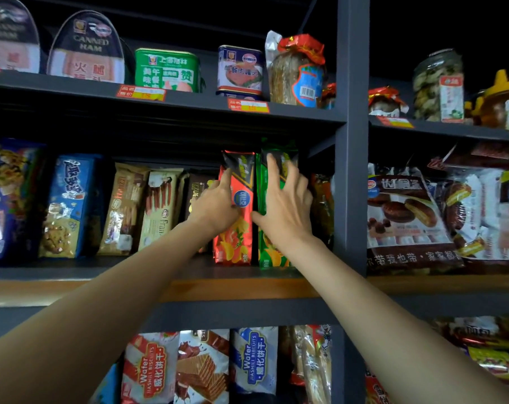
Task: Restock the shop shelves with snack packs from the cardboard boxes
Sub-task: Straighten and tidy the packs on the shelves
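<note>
Up at the middle shelf (148,287), a person reaches in with both bare arms. Their left hand (215,204) rests on a red chip pack (235,228), fingers fairly straight against its front. Just beside it, the right hand (286,204) spreads wide over a green chip pack (269,255). Both packs stand upright, touching, near the shelf's front edge. Right of the right hand, a narrow dark gap with another pack (323,205) in it runs to the grey upright post (352,141). Left of the left hand, biscuit packs (142,208) crowd close. Open room remains above both hands, under the upper shelf (189,103).
</note>
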Demonstrator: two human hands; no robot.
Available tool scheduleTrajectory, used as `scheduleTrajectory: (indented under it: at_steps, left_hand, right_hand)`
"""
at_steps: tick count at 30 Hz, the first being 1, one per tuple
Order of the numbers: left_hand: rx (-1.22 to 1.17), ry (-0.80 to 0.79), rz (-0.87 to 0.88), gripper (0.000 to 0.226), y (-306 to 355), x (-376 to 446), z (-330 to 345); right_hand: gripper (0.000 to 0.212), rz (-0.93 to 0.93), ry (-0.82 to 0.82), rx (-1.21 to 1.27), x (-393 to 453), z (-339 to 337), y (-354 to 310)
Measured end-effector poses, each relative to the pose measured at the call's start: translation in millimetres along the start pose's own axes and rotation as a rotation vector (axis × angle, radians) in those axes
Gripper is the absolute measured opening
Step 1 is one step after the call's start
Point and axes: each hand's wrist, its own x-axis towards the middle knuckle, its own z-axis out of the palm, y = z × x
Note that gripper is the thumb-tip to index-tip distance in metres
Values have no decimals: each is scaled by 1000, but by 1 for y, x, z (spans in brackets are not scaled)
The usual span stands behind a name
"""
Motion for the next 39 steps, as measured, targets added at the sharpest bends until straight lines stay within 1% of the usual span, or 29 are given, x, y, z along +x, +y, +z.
scheduleTrajectory:
  at_steps: [2, 4, 8, 11, 13, 16, 20, 24, 26, 28, 31, 34, 39]
  left_hand:
    - [-1, 20, -8, 78, -13, -7, -10]
    - [46, 12, -32, 75, -28, -17, -24]
    - [162, -1, -74, 66, -72, -32, -60]
    - [248, 3, -99, 60, -114, -45, -92]
    - [303, -15, -90, 61, -144, -54, -111]
    - [386, -82, -71, 61, -190, -64, -135]
    - [509, -125, -32, 57, -248, -68, -164]
    - [685, -171, 108, 58, -283, -71, -179]
    - [747, -184, 180, 59, -293, -69, -179]
    - [783, -188, 240, 59, -298, -61, -177]
    - [809, -185, 310, 57, -298, -43, -171]
    - [815, -155, 342, 57, -294, -27, -165]
    - [807, -115, 367, 55, -293, -15, -161]
  right_hand:
    - [94, -23, 18, 27, -1, 1, -15]
    - [89, -57, 19, 73, -2, 5, -35]
    - [84, -130, -55, 145, 2, 19, -89]
    - [80, -150, -104, 169, 7, 34, -137]
    - [78, -118, -165, 194, 9, 46, -169]
    - [77, -65, -302, 223, 14, 64, -214]
    - [87, -81, -470, 145, 29, 87, -258]
    - [99, -15, -601, 77, 42, 104, -264]
    - [106, 50, -602, 84, 48, 110, -259]
    - [110, 72, -582, 8, 54, 118, -254]
    - [113, 17, -586, -143, 67, 129, -250]
    - [118, -4, -588, -189, 80, 137, -252]
    - [124, -102, -567, -314, 93, 155, -255]
